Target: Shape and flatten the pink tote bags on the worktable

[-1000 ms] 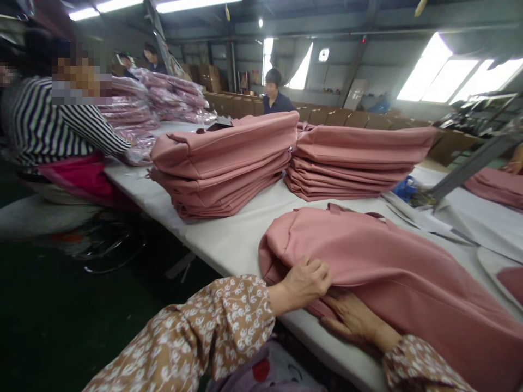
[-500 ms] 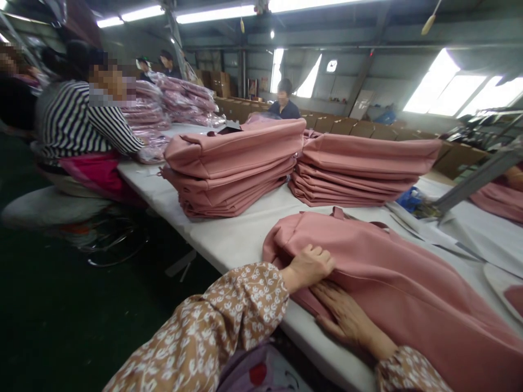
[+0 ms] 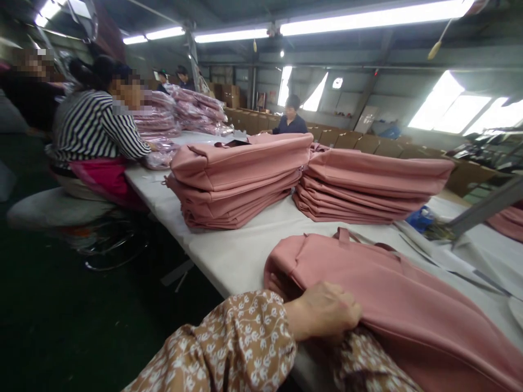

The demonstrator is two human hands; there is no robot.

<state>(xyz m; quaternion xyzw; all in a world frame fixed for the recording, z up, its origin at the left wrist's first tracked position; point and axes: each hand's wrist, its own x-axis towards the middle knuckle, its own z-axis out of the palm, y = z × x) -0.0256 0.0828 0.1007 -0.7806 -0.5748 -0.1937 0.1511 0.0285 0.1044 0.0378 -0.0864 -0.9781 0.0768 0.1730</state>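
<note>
A pink leather-like bag (image 3: pixel 408 294) lies on its side on the white-covered table, with short handles along its far edge. My left hand (image 3: pixel 327 310) is closed on the bag's near edge, its fingers wrapped over the material. Below and behind it, my right sleeve (image 3: pixel 368 362), brown with white flowers, runs toward the bag's near side. The right hand itself is hidden by the left hand and the bag, so its fingers do not show.
Two stacks of pink bags, a left stack (image 3: pixel 241 185) and a right stack (image 3: pixel 371 188), stand beyond. Plastic-wrapped pink goods (image 3: pixel 196 109) are piled farther back. A person in a striped top (image 3: pixel 102 120) sits left. A slanting metal bar (image 3: pixel 486 204) crosses at right.
My right hand has gone from lying flat against the bag's near side to out of sight. My left hand, still gripping the edge, sits farther right along it. The view has tilted up slightly.
</note>
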